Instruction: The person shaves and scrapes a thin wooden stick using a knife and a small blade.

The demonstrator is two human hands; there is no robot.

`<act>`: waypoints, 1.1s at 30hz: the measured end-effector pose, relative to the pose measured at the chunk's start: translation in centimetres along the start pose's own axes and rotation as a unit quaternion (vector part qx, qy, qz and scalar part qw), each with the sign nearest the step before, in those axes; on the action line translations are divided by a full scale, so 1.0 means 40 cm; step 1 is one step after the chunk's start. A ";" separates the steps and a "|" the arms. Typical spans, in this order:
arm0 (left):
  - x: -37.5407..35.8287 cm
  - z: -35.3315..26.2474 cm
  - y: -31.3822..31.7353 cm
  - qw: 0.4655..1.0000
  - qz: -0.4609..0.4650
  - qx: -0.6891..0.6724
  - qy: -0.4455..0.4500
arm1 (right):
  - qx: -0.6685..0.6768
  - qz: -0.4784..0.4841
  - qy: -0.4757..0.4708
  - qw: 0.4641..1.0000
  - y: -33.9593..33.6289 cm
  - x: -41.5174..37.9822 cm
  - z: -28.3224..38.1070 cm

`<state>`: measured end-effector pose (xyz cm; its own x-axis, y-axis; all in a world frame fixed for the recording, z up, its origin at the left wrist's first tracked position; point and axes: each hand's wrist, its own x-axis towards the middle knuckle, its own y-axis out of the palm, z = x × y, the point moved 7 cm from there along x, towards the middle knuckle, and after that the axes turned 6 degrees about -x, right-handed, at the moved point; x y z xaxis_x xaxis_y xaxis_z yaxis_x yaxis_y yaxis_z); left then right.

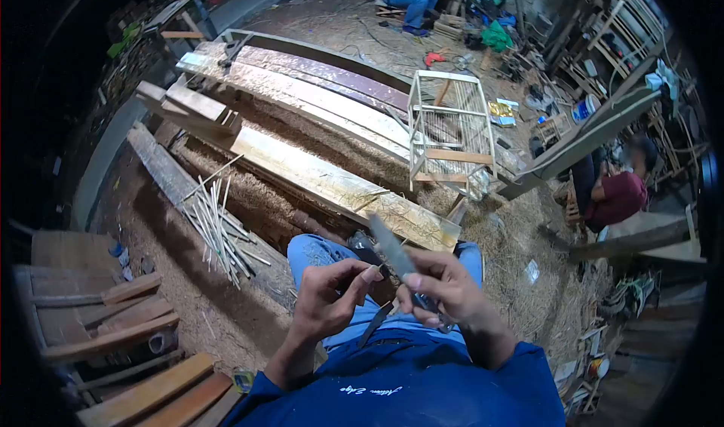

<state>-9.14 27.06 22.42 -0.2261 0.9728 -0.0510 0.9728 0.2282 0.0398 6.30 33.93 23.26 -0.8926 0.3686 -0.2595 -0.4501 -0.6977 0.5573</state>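
My right hand [445, 287] is wrapped round the dark handle of a knife [394, 247]. Its broad grey blade points up and away to the left, slightly blurred. Close to the blade, my left hand [335, 295] is closed in a pinch, thumb against fingertips. Whatever sits in that pinch is too small to make out. Both hands are above my lap, between my knees. Beyond them lies a pale wooden plank [317, 170] strewn with thin shavings. A loose bundle of thin sticks [219, 235] rests on a weathered board to the left.
A slatted wooden frame [452, 155] stands beyond the plank's right end. Long boards [302, 91] covered with sawdust lie farther back. Wood pieces [158, 393] are at lower left. One person [415, 1] sits at the back; another [618, 197] is at right. A red power tool [434, 59] lies on the ground.
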 end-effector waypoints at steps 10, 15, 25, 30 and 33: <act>0.035 -0.014 0.058 0.998 0.059 0.027 -0.014 | -0.035 -0.038 -0.025 0.998 -0.035 -0.054 0.000; 0.021 -0.011 0.097 0.999 0.034 0.019 0.013 | -0.061 -0.020 -0.016 0.998 -0.029 -0.086 0.011; 0.014 -0.028 0.198 0.995 -0.003 0.074 0.059 | -0.052 -0.036 -0.047 0.997 -0.111 -0.165 0.051; 0.003 -0.031 0.250 0.989 -0.019 0.125 0.073 | -0.032 -0.034 -0.061 0.997 -0.147 -0.209 0.063; -0.004 -0.039 0.283 0.985 -0.041 0.126 0.106 | -0.043 -0.019 -0.074 0.996 -0.160 -0.231 0.076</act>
<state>1.82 29.56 24.45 -0.2849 0.9439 0.1672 0.9261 0.3160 -0.2063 17.51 36.86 24.51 -0.8645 0.4777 -0.1561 -0.4893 -0.7292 0.4783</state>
